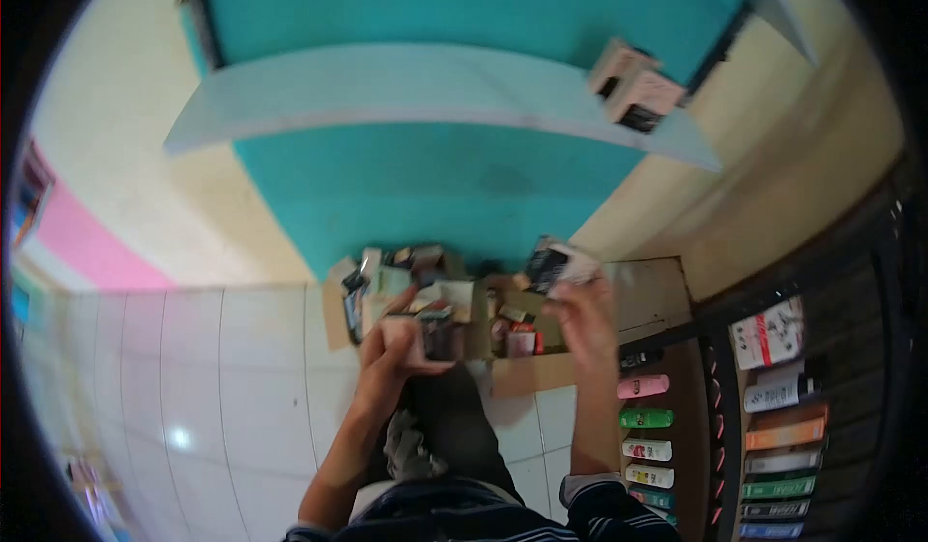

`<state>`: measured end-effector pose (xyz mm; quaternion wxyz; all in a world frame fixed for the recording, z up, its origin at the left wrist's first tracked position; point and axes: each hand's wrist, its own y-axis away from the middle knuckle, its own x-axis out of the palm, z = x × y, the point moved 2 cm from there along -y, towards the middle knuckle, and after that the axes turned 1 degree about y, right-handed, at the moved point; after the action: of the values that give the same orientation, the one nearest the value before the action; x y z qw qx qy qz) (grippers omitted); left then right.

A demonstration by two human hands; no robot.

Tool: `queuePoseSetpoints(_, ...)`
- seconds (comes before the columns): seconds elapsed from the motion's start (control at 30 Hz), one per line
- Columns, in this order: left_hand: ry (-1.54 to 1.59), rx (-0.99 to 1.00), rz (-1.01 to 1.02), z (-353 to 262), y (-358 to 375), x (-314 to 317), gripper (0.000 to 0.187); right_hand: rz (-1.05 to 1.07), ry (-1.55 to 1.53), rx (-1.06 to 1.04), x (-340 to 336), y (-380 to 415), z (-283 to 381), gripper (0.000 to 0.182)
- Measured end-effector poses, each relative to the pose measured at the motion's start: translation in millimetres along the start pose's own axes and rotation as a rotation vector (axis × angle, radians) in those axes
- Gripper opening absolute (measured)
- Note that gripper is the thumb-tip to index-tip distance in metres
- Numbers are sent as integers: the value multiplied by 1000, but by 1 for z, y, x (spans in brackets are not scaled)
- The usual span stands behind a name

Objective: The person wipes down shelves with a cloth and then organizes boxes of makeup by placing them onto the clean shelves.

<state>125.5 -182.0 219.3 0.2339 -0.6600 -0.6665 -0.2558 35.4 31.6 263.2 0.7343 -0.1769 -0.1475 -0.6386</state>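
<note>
My left hand [389,347] is closed around a small pink and black box [437,339], held above an open carton. In my right hand [583,312] is another box, black and pale pink [559,263], tilted and gripped near its lower end. Two similar pink and black boxes [646,97] stand together at the right end of the white shelf [387,83]. Below my hands, a cardboard carton [336,315] of mixed small packages sits on the floor. Beside it is a second carton [522,378] with small red and dark items inside.
At the right, a dark rack [710,416] holds several bottles, among them a pink one [644,385] and a green one [646,417], plus several flat boxes [785,433]. A teal wall panel [435,184] rises behind the cartons. White tiles [222,378] cover the floor.
</note>
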Motion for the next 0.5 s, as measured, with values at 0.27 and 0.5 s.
queuePoseSetpoints(0.27,-95,38,-95,-5,21,-13,72,-13,936,-672,-28,-89,227,40)
queuePoseSetpoints(0.5,-122,41,-116,-4,22,-13,74,178,1015,-377,-25,-148,217,47)
